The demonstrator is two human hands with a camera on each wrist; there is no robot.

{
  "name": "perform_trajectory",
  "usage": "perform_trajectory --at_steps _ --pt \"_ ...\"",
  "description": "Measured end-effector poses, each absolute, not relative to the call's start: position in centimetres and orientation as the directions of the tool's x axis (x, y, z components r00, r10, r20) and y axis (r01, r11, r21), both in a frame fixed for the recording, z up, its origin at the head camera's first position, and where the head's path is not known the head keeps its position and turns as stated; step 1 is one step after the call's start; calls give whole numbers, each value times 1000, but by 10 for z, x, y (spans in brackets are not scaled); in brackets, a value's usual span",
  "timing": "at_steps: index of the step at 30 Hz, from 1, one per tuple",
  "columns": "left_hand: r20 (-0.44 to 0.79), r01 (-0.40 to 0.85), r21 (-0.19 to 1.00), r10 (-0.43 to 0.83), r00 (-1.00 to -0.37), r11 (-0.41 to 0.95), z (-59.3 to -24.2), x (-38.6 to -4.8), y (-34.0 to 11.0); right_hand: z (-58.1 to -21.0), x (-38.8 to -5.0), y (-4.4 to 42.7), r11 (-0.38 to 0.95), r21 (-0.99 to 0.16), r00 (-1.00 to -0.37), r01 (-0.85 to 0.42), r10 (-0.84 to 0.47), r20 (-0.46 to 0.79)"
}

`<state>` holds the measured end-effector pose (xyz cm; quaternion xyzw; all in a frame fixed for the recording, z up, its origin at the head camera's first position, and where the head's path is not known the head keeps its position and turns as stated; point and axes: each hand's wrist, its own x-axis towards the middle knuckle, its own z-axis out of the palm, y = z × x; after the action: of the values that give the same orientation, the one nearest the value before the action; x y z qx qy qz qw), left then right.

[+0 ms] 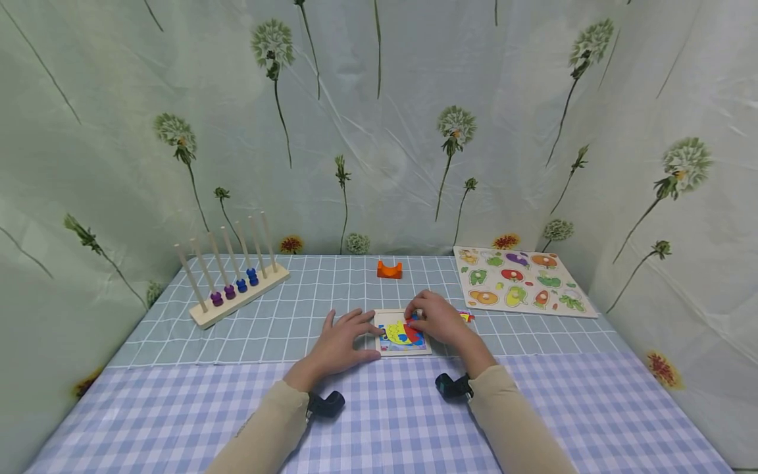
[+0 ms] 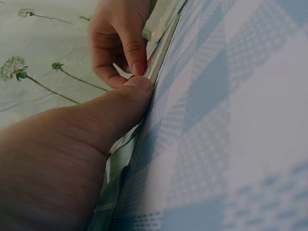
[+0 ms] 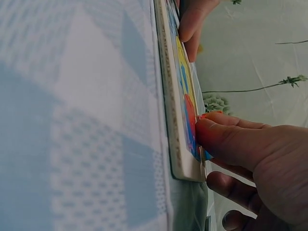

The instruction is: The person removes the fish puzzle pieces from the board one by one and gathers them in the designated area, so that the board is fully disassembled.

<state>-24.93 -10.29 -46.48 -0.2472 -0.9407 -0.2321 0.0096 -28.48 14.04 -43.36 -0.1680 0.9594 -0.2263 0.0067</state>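
A small wooden jigsaw puzzle tray (image 1: pixel 404 353) with a colourful picture in yellow, red and blue lies between the two hands. On its left side, my left hand (image 1: pixel 346 339) steadies the frame, fingers spread and thumb at the near corner. Over the tray's right part, my right hand (image 1: pixel 437 319) pinches a puzzle piece (image 3: pixel 208 155) between thumb and fingers; red and blue show around the fingertips, though most of the piece is hidden. Another colourful piece (image 1: pixel 466 316) lies on the cloth just right of that hand, partly covered by it.
At the back left stands a wooden peg rack (image 1: pixel 239 299) with purple and blue beads on some pegs. An orange curved block (image 1: pixel 389 270) sits behind the tray. A vegetable puzzle board (image 1: pixel 521 280) lies at the back right. Checked cloth (image 1: pixel 391 415) covers the table's front.
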Motion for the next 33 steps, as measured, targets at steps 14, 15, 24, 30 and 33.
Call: perform_trajectory --at_steps 14,15,24,30,33 --pt "141 472 426 459 -877 772 -464 -248 -103 -431 -288 143 778 -573 -958 -259 -283 49" --pt "141 472 426 459 -877 772 -464 -248 -103 -430 -288 145 768 -584 -956 -265 -286 57" --pt "132 469 434 461 -878 769 -464 -248 -103 -413 -289 173 708 -655 -962 -263 -242 125" --pt "134 472 431 463 -876 769 -466 -248 -103 -402 -288 198 678 -692 -966 -248 -230 121" --pt "134 472 435 463 -876 767 -466 -248 -103 -398 -288 212 715 -669 -978 -203 -186 98"
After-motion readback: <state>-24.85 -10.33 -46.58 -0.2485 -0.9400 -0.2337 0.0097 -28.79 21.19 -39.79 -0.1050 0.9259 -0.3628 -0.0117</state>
